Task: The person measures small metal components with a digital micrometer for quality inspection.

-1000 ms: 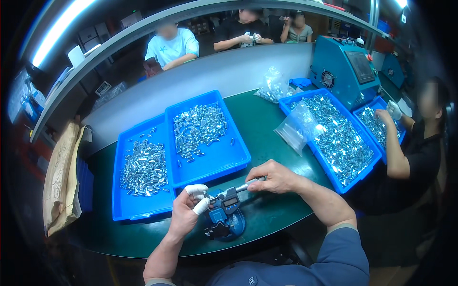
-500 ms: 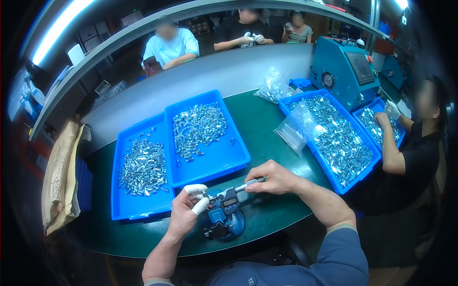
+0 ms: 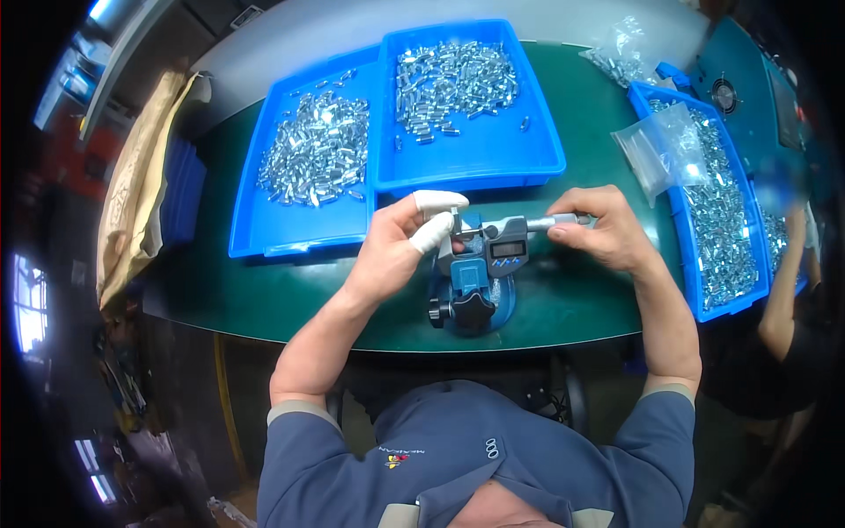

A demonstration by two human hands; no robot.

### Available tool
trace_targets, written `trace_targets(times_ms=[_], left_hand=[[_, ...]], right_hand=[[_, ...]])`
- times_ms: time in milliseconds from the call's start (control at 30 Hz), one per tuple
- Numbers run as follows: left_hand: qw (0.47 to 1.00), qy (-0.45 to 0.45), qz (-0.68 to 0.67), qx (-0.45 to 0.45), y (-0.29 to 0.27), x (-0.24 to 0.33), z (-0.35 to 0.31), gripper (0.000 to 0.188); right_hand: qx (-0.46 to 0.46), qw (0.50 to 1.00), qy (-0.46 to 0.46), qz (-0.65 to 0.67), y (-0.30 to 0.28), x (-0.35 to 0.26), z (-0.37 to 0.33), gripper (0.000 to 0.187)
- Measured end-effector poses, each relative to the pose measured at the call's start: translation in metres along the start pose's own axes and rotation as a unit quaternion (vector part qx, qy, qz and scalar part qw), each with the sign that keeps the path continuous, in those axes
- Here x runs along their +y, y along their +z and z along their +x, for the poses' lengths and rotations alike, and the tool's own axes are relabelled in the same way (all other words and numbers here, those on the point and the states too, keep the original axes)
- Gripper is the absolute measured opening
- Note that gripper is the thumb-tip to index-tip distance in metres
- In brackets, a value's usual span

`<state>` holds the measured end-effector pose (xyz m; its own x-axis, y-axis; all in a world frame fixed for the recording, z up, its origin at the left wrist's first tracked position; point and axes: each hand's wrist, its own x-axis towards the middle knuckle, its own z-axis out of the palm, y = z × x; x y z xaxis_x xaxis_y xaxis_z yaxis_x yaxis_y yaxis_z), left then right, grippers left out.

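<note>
A digital micrometer (image 3: 508,250) is clamped in a blue stand (image 3: 500,310) near the front edge of the green table. My left hand (image 3: 389,251) wears white finger covers on thumb and forefinger. Those two fingers pinch a small shiny metal cylinder (image 3: 456,220) at the micrometer's jaws. Whether the jaws touch the cylinder is too small to tell. On the other side my right hand (image 3: 609,231) is closed round the thimble (image 3: 544,223), thumb below and fingers above.
Beyond my hands stand two blue trays, left (image 3: 299,242) and right (image 3: 537,150), holding many small metal cylinders. Another full blue tray (image 3: 732,306) is at the right, with a clear plastic bag (image 3: 653,151) over its edge. A co-worker's arm (image 3: 783,290) reaches in at far right.
The view has tilted down and shifted, so the trays and micrometer appear higher. Both hands keep their places, the left at the jaws, the right on the thimble.
</note>
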<state>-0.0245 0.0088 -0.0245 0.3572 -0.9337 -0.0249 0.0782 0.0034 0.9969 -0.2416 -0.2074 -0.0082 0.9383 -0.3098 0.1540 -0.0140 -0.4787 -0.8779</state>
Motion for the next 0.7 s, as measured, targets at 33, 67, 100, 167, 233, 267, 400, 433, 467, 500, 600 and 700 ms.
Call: trace_targets(times_ms=[33,67,100,167,233,267,400,433,467,500,600,700], left_hand=[[1.0,0.008,-0.002,-0.004,0.001,0.002,-0.001,0.024],[1.0,0.009,-0.002,-0.003,0.003,0.005,-0.001,0.024],[1.0,0.007,0.0,-0.003,0.002,0.002,-0.001,0.023],[1.0,0.007,0.001,-0.002,-0.001,-0.001,0.001,0.022],[1.0,0.013,-0.009,-0.012,-0.004,-0.006,-0.001,0.023],[1.0,0.013,-0.009,-0.011,-0.005,-0.005,-0.001,0.023],[1.0,0.004,-0.024,-0.004,-0.002,-0.006,-0.002,0.023],[1.0,0.007,-0.026,-0.004,-0.002,-0.006,-0.002,0.023],[1.0,0.007,-0.025,-0.005,-0.002,-0.005,-0.002,0.023],[1.0,0.005,-0.023,-0.006,-0.001,-0.004,-0.001,0.023],[1.0,0.006,-0.006,-0.007,0.002,-0.001,0.0,0.022],[1.0,0.008,0.009,0.004,0.001,-0.002,-0.001,0.023]], right_hand=[[0.006,1.0,-0.005,0.008,-0.001,-0.002,-0.002,0.02],[0.005,1.0,-0.007,0.008,-0.003,-0.006,-0.004,0.02],[0.007,1.0,0.009,0.013,-0.001,-0.006,-0.003,0.022],[0.007,1.0,0.024,0.016,0.001,-0.005,-0.001,0.025],[0.017,1.0,0.005,0.02,0.005,-0.002,-0.002,0.027],[0.016,1.0,0.005,0.02,0.005,-0.003,-0.001,0.027],[0.016,0.999,0.022,0.025,0.005,-0.003,-0.004,0.027],[0.018,1.0,0.015,0.021,0.005,-0.003,-0.004,0.026],[0.019,1.0,0.014,0.02,0.005,-0.003,-0.003,0.026],[0.016,1.0,0.021,0.016,0.003,-0.004,-0.004,0.025],[0.021,1.0,0.02,0.004,0.0,-0.004,-0.006,0.023],[0.015,1.0,-0.002,0.001,0.002,-0.001,-0.005,0.022]])
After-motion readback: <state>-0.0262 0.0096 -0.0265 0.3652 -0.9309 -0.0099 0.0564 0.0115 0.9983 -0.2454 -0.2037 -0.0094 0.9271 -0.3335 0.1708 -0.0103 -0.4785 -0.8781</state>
